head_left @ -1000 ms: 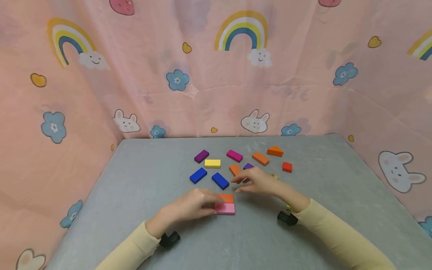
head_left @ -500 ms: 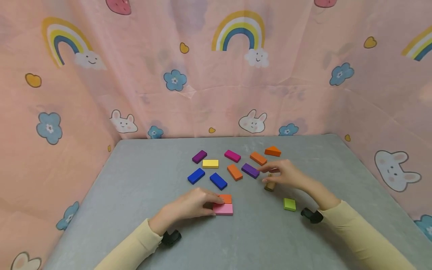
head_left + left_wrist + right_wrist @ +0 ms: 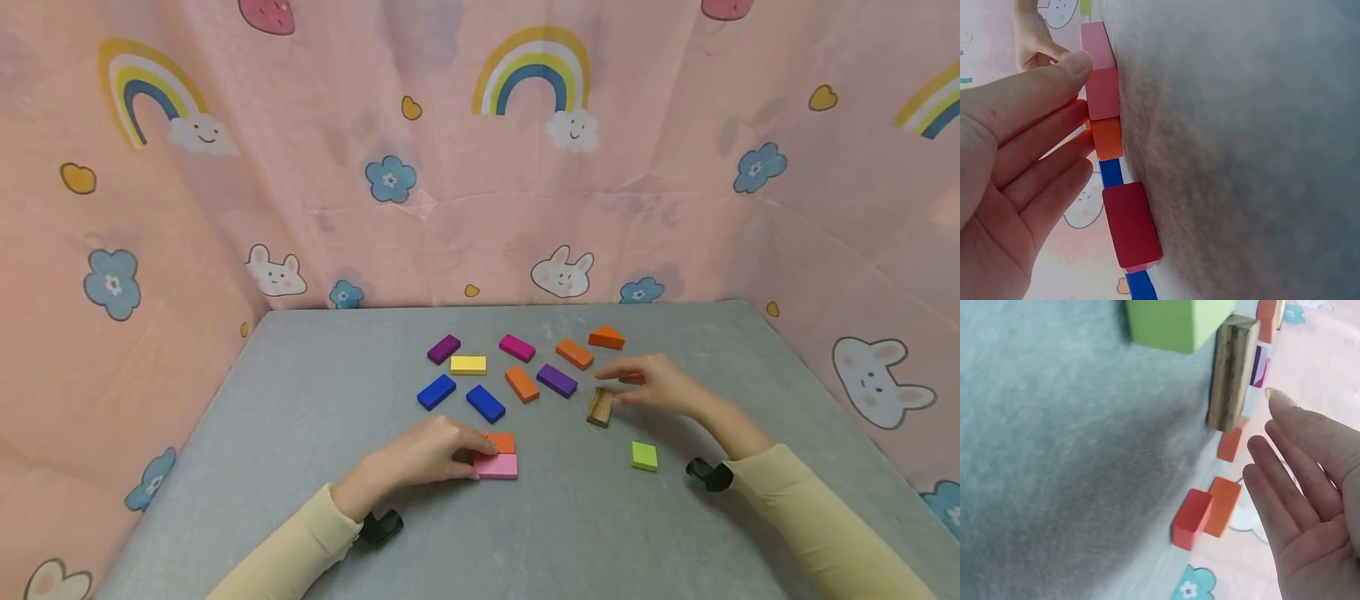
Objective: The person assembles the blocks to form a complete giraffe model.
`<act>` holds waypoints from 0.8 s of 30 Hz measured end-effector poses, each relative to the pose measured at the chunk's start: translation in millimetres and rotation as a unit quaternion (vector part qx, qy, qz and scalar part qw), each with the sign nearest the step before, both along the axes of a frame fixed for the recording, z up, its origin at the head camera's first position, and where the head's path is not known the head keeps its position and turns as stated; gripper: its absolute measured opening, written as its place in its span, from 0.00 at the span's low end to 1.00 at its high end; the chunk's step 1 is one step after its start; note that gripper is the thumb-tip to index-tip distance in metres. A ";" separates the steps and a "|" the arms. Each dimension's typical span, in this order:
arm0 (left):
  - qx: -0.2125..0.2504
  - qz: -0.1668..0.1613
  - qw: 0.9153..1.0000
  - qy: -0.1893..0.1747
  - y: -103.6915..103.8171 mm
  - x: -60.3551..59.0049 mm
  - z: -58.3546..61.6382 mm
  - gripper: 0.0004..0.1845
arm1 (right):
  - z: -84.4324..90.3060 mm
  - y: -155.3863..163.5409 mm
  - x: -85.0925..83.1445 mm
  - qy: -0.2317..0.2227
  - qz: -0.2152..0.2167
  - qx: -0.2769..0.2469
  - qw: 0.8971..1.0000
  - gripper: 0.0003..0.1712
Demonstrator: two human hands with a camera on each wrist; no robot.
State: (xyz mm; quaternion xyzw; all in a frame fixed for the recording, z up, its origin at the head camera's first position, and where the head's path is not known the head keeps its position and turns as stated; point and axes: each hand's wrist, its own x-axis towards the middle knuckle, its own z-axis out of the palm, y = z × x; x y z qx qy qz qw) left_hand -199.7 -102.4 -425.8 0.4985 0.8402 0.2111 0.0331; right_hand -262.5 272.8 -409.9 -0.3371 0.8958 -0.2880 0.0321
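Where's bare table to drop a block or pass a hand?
Free: between the pink block and the lime-green block; also left of the left blue block, out to the left edge of the table. Crowded: back middle, from the yellow block to the orange triangular block.

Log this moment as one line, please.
left hand: touching pink block, adjoining orange block | right hand: empty, near wooden block

Passing is possible between the pink block (image 3: 497, 467) and green block (image 3: 643, 456), the wooden block (image 3: 599, 407) obstructing behind.
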 end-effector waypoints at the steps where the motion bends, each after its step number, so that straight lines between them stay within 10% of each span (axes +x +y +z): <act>1: 0.000 0.001 1.000 -0.001 0.0 0.0 0.0 0.19 | -1.1 1.1 -0.9 -0.006 0.002 0.001 1.000 0.24; 12: 0.003 0.002 1.000 -0.006 0.2 -0.5 -2.2 0.19 | -14.1 6.9 -9.7 -0.122 0.033 -0.027 0.992 0.25; 24: 0.003 0.001 1.000 -0.011 0.9 0.1 -1.3 0.19 | -19.6 7.2 -15.2 -0.118 0.039 -0.007 0.992 0.26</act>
